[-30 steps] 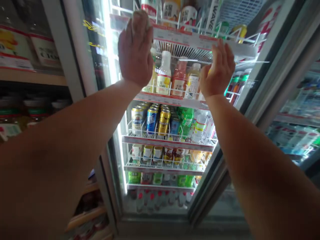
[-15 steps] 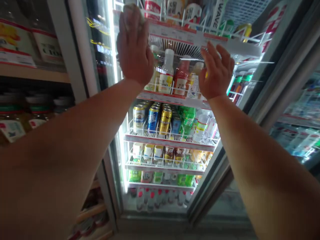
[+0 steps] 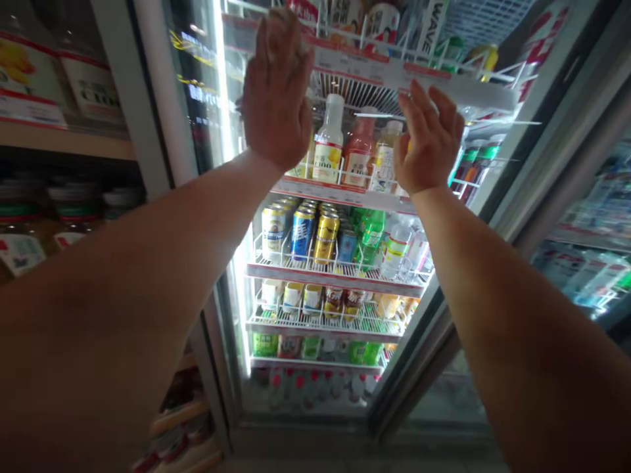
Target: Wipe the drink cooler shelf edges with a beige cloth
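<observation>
Both my arms reach up into an open drinks fridge. My left hand (image 3: 279, 89) is flat with its fingers stretched up against the left end of the top shelf's price rail (image 3: 384, 72). Something pale, perhaps a cloth, shows under its fingertips. My right hand (image 3: 431, 141) is open with the fingers spread, just below the same rail and in front of the juice bottles (image 3: 328, 141) on the second shelf. It holds nothing.
Lower wire shelves carry rows of cans (image 3: 300, 230), green bottles (image 3: 369, 233) and small cups (image 3: 293, 299). The opened glass door (image 3: 197, 98) stands at the left beside wooden shelves with jars (image 3: 73, 210). Another fridge (image 3: 586, 256) stands at the right.
My left hand slid left along the rail, then back to the right. My right hand came off the rail, dropped a little and spread its fingers.
</observation>
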A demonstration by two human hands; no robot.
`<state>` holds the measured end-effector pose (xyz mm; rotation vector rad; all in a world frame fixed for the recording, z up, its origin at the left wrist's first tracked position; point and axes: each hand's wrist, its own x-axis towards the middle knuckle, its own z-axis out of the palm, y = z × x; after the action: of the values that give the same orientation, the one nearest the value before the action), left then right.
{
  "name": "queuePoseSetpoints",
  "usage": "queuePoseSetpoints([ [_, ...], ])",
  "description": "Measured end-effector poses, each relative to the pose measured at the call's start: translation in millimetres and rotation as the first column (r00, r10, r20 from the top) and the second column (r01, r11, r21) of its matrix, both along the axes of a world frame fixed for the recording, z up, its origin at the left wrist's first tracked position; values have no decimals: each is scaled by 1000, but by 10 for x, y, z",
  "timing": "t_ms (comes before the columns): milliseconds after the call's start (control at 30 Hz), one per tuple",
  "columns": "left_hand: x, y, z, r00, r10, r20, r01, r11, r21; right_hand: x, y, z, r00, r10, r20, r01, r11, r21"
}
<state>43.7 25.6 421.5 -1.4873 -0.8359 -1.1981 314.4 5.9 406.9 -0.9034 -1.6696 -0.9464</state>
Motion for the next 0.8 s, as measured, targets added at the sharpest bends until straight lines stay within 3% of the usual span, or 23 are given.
queuePoseSetpoints([
  [67,16,-99,-31,971,7,-240,-14,1000,-28,1,3,0,1000,4,-5,-4,1000,-8],
  [133,30,-166,-54,931,35,-362,-53,998,-40,1,-2,0,999,35,-8,-35,999,-18],
  [200,43,-186,-62,954,74,-291,-86,996,-31,0,-12,0,999,43,-5,-43,999,-21],
  [333,50,-154,-69,994,88,64,-88,996,6,-1,-13,-5,1000,2,-3,-2,1000,-7],
  [400,39,-146,-80,999,55,-2,-55,998,11,-2,-2,-8,1000,-5,-1,5,1000,7],
  [533,17,-160,-104,936,-6,-352,-20,997,-70,-1,15,-12,1000,-15,-1,15,999,34],
  [600,12,-159,-108,960,6,-280,-27,997,-73,0,12,-12,1000,8,-3,-8,1000,23],
  [700,0,-134,-105,999,34,9,-34,999,12,0,4,-16,999,32,4,-33,999,24],
  [733,-6,-124,-105,998,36,44,-37,999,30,0,4,-18,999,38,4,-38,999,27],
  [800,-20,-113,-110,998,24,-55,-24,1000,7,3,8,-21,999,50,2,-50,998,31],
])
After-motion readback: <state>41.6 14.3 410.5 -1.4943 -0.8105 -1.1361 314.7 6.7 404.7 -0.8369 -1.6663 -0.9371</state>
